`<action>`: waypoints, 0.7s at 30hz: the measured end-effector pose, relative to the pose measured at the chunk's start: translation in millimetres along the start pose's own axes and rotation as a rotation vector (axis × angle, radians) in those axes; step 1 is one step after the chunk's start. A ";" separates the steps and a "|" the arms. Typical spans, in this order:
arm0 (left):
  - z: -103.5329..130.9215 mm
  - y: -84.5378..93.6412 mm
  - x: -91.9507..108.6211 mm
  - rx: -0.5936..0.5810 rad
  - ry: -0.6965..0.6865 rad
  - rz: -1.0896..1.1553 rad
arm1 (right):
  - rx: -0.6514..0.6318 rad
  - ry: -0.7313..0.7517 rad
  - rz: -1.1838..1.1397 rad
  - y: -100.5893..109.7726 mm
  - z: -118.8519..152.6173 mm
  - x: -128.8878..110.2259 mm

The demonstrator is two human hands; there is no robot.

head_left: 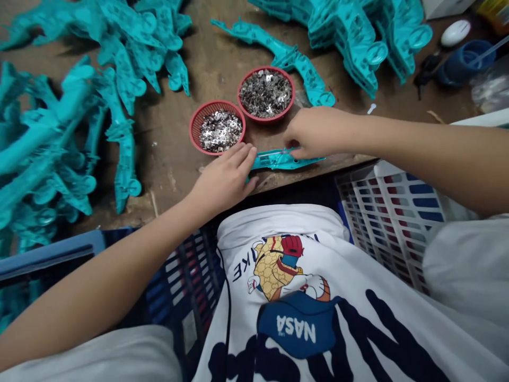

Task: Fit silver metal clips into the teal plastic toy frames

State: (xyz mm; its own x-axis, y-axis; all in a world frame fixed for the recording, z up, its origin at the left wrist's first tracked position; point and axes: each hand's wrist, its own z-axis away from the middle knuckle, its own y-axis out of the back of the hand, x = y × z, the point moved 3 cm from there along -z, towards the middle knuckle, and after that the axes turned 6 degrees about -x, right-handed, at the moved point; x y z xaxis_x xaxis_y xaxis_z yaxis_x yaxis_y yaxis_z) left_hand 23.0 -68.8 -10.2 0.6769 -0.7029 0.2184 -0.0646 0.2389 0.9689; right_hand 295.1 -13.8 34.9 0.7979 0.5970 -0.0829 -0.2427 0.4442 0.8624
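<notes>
A long teal plastic part (275, 161) lies along the table's near edge in front of me. Its left end is under my left hand (227, 178), whose fingers close over it and steady it. Over the part's right half, my right hand (314, 132) is bent down with its fingers pinched together; what they hold, if anything, is hidden. Just behind my left hand stands a red basket (193, 132) of small shiny metal pieces. A second red basket (292, 101), with darker metal pieces, sits behind the work, touching or nearly touching the first.
Heaps of similar teal parts cover the left (51, 143) and far right (338, 32) of the table. One teal part (284, 55) lies behind the baskets. A blue cup (457, 69) stands at the right. Plastic crates (393, 207) sit below the edge.
</notes>
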 end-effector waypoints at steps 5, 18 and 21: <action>-0.9 -32.2 -2.9 -0.076 0.003 0.017 | -0.020 -0.030 0.012 -2.3 -2.3 -6.7; -19.9 -33.2 -13.1 -0.104 -0.034 0.062 | 0.019 0.230 0.169 -38.5 -13.1 -17.3; -21.8 -29.5 -10.9 -0.120 -0.005 0.033 | 0.012 0.175 0.161 -32.6 -14.8 -14.8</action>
State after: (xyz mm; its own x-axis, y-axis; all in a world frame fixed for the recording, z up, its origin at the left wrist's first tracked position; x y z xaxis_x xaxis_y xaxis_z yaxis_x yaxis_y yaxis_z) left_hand 33.5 -53.6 -43.7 0.6719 -0.6970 0.2505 0.0018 0.3397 0.9405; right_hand 283.0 -27.2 0.6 0.6417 0.7665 -0.0282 -0.3515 0.3265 0.8774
